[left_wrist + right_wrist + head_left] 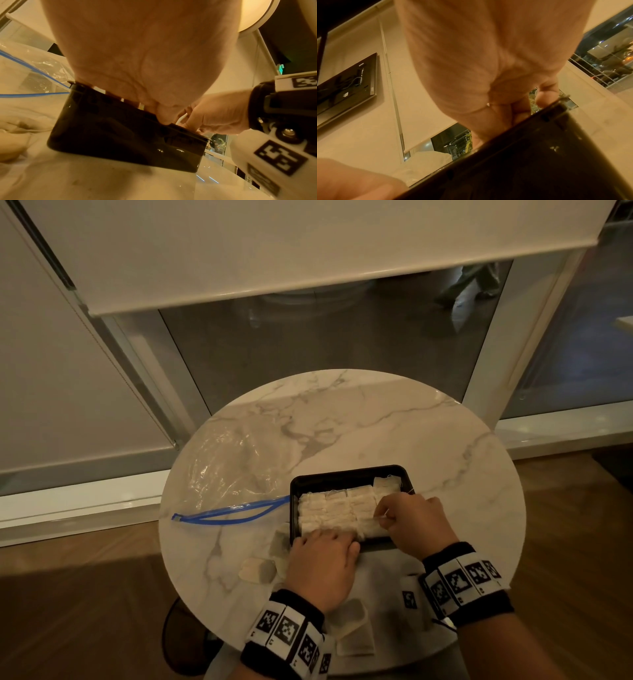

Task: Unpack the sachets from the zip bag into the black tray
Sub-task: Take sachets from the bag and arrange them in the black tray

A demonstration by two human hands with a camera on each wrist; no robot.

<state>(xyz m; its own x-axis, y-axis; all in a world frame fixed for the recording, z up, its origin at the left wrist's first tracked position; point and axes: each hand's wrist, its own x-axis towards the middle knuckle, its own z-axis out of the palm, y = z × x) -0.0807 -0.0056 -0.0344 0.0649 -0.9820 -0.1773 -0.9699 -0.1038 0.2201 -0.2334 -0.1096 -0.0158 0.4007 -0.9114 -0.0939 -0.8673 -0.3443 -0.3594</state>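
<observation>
Both hands (359,539) at tray rim (346,472)

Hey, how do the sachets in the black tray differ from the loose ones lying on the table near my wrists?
The sachets in the black tray are packed side by side in neat rows; the loose sachets lie scattered singly at odd angles. The tray ones sit inside the black tray, under the left hand and right hand; the loose ones rest on the bare marble table. Both are pale, flat, squarish packets.
</observation>
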